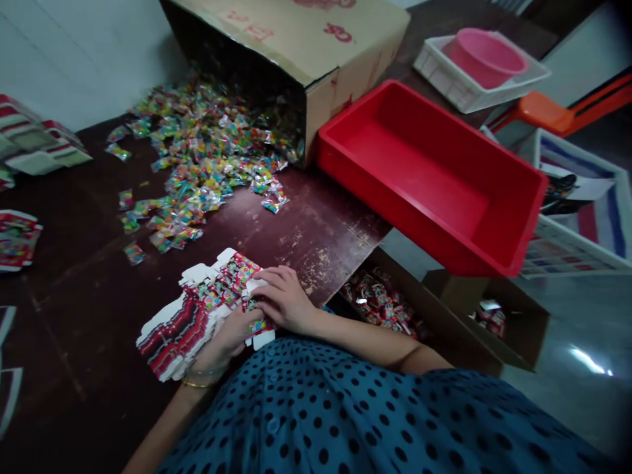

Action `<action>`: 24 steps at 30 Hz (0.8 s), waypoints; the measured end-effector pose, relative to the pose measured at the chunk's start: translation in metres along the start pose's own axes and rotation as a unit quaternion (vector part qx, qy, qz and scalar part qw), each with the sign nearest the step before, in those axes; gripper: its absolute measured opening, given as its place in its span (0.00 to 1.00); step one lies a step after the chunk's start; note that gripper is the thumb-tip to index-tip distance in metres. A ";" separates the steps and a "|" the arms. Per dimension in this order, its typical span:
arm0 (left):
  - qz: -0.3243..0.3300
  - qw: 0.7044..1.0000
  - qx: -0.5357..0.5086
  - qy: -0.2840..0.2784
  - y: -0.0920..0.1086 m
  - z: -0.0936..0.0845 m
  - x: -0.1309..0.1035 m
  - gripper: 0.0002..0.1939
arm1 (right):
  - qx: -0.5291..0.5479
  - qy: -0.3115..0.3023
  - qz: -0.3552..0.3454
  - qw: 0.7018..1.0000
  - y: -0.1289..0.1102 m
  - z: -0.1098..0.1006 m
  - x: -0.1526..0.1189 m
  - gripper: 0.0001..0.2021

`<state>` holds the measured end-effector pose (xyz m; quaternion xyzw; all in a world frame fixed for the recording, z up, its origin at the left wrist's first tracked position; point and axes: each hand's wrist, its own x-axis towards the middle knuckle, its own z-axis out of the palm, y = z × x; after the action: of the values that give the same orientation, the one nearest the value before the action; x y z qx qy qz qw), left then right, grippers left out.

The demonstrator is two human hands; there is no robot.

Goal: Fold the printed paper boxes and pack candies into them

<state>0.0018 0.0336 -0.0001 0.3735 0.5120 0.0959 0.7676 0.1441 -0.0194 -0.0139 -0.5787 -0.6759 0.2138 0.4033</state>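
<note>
A fanned row of flat printed candy cartons [170,337], red with white flaps, lies on the dark table against my body. My left hand [230,337] rests over the near end of the row, its fingers closed on a small carton [257,326] with colourful print. From the right, my right hand [286,299] bends over the same carton, fingers curled on its upper edge and white flap. Part of the carton is hidden beneath both hands. Beyond them, small clear-wrapped colourful candies [197,171] spill in a heap from a large cardboard box [355,82] lying on its side.
A red plastic tub [419,178] juts past the table edge. Below it, open cardboard boxes [459,316] hold red packets [382,303]. A pink basin [486,56] sits in a white basket [444,76]. Another printed carton [18,240] lies at far left.
</note>
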 end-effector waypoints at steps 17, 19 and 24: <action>0.195 0.957 0.200 0.076 -0.022 0.007 0.004 0.15 | 0.209 -0.218 0.108 0.947 0.015 -0.050 0.014 0.09; 0.239 0.948 0.190 0.093 -0.027 0.008 -0.001 0.19 | 0.248 -0.189 0.155 0.937 0.015 -0.045 0.003 0.10; 0.270 0.945 0.177 0.053 -0.038 0.002 -0.023 0.21 | 0.492 -0.178 0.346 0.779 0.022 -0.032 -0.022 0.16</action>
<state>-0.0158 -0.0061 -0.0084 0.6222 0.4403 0.2271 0.6062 0.1831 -0.0410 -0.0187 -0.4480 -0.2924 0.7417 0.4045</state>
